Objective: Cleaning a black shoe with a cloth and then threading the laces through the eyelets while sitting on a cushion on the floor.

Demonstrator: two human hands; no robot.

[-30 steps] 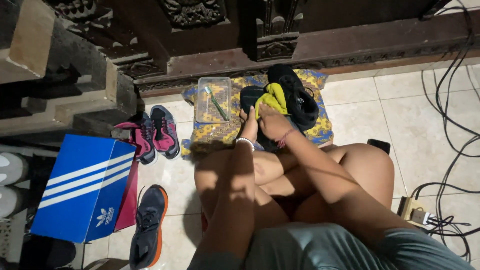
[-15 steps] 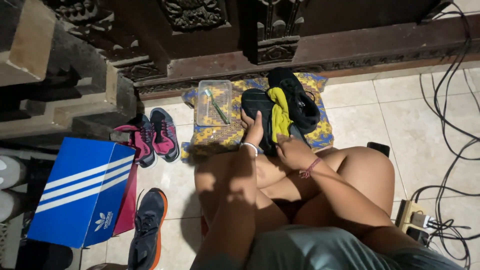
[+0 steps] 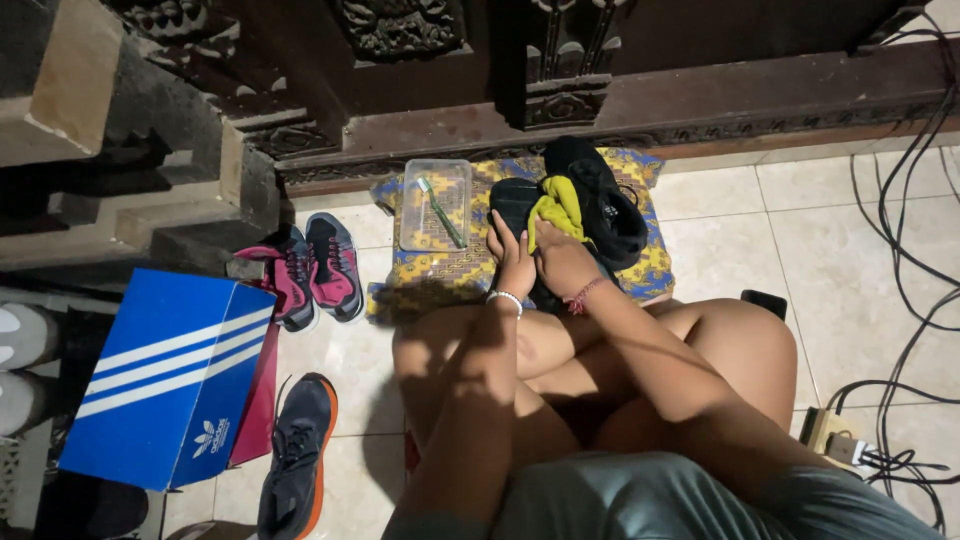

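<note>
I sit cross-legged on a tiled floor. My left hand (image 3: 513, 258) grips the near edge of a black shoe (image 3: 512, 205) lying on a yellow and blue patterned cloth (image 3: 650, 265). My right hand (image 3: 560, 258) rests against the same shoe, just below a yellow rag (image 3: 558, 208) draped over it. A second black shoe (image 3: 600, 195) lies beside it, to the right. Left of the shoes, a clear plastic tub (image 3: 435, 203) holds a green toothbrush (image 3: 440, 212).
A blue shoebox (image 3: 165, 375) stands at the left, with pink and grey sneakers (image 3: 310, 270) behind it and a black and orange sneaker (image 3: 298, 455) in front. Dark carved wood (image 3: 450, 60) runs along the back. Cables and a power strip (image 3: 840, 440) lie at the right.
My right hand dropped from the yellow rag toward my knee, then came back up against the black shoe. My left hand stayed on the shoe's edge.
</note>
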